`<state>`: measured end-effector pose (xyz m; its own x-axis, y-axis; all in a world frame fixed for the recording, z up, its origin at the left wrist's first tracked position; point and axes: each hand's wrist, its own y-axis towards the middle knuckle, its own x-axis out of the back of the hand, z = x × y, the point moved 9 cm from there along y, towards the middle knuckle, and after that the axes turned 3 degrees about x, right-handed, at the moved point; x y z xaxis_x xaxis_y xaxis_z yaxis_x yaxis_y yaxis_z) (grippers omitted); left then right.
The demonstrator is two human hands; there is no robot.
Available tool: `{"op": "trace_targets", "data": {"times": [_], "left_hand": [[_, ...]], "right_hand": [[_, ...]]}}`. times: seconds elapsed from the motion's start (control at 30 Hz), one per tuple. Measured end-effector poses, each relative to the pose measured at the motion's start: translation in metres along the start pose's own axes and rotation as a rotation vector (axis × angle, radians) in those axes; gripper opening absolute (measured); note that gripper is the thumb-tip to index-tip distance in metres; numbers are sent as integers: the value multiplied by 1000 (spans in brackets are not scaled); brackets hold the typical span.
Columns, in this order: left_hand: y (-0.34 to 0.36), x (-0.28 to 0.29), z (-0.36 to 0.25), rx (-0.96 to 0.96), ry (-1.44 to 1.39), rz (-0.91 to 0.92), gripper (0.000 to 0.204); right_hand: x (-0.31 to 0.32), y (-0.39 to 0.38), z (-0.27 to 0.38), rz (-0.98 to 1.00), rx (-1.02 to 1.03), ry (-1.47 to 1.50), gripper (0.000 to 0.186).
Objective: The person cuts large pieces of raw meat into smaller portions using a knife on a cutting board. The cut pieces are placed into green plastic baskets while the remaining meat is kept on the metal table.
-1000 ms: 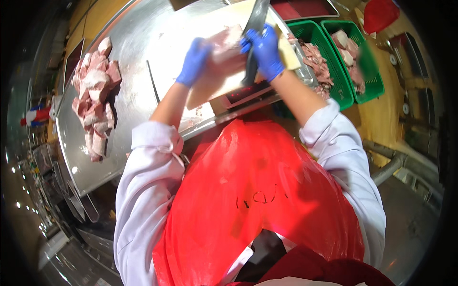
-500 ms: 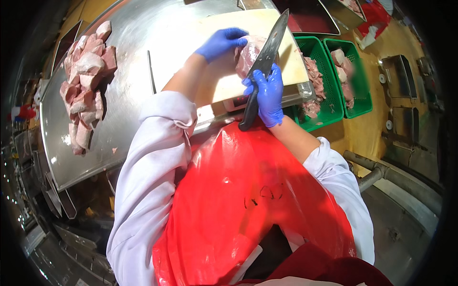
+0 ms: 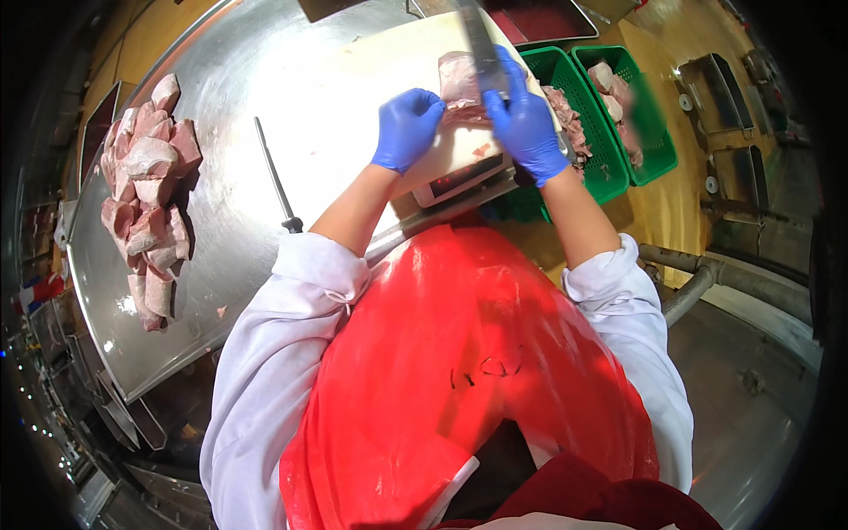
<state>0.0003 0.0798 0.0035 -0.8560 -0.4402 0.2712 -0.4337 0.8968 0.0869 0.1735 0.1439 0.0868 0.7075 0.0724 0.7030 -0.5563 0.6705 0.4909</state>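
A raw piece of meat (image 3: 458,79) lies on the white cutting board (image 3: 380,66) in front of me. My left hand (image 3: 409,131), in a blue glove, has its fingers pinched together at the meat's near left edge. In my gloved right hand (image 3: 530,128) is a large knife (image 3: 480,40). Its blade points away from me, at the right side of the meat, and looks smeared by motion. The handle is hidden by my fingers. A thin flap hangs at the meat's near edge, and a small scrap (image 3: 481,151) lies on the board close by.
A heap of meat pieces (image 3: 150,168) lies on the left of the steel table (image 3: 238,256). A sharpening steel (image 3: 274,177) rests between heap and board. To the right stand two green baskets (image 3: 609,181) of meat. A device with a dark display (image 3: 459,179) sits under the board's near edge.
My left hand has moved from the meat's far left side to its near edge. The knife has swung away from me, its handle no longer pointing toward my apron. The sharpening steel's handle now shows.
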Motion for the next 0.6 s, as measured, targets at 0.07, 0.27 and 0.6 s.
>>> {"op": "trace_targets", "data": {"times": [0.07, 0.27, 0.6], "left_hand": [[-3, -1, -5, -39, 3, -36, 15], [-11, 2, -11, -115, 42, -114, 14], [-19, -1, -8, -118, 0, -110, 15]], "right_hand": [[-23, -4, 20, 163, -26, -153, 70], [-1, -63, 21, 544, 15, -327, 83], [-29, -24, 26, 603, 72, -339, 78]]}}
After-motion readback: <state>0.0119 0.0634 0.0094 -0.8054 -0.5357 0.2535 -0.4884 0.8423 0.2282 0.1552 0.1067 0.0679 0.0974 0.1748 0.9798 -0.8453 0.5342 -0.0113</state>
